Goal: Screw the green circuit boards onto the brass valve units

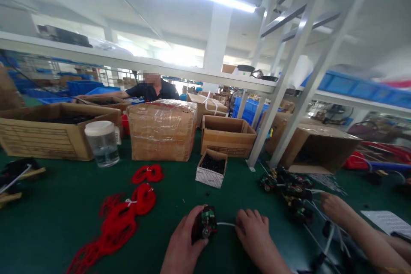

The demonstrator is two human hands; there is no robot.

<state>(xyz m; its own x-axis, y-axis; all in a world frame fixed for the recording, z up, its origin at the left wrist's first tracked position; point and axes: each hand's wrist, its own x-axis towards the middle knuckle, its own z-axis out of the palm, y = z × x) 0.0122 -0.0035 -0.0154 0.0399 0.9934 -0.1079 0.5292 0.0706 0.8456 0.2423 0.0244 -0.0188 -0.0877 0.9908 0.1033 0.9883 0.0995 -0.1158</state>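
My left hand (pixel 183 246) grips a small black part with green and red bits (pixel 206 221) low over the green table (pixel 64 214). A white wire (pixel 226 224) runs from that part to my right hand (pixel 255 235), whose fingers are curled closed on it. Both hands sit at the bottom centre of the view. Bundles of red wire (pixel 128 214) lie just left of my left hand.
Another person's hand (pixel 337 207) reaches in from the right beside a pile of similar small parts (pixel 289 188). A small open box of black pieces (pixel 211 167), a clear jar (pixel 102 142), cardboard boxes (pixel 162 130) and a metal frame leg (pixel 272 124) stand behind. A person sits across the table.
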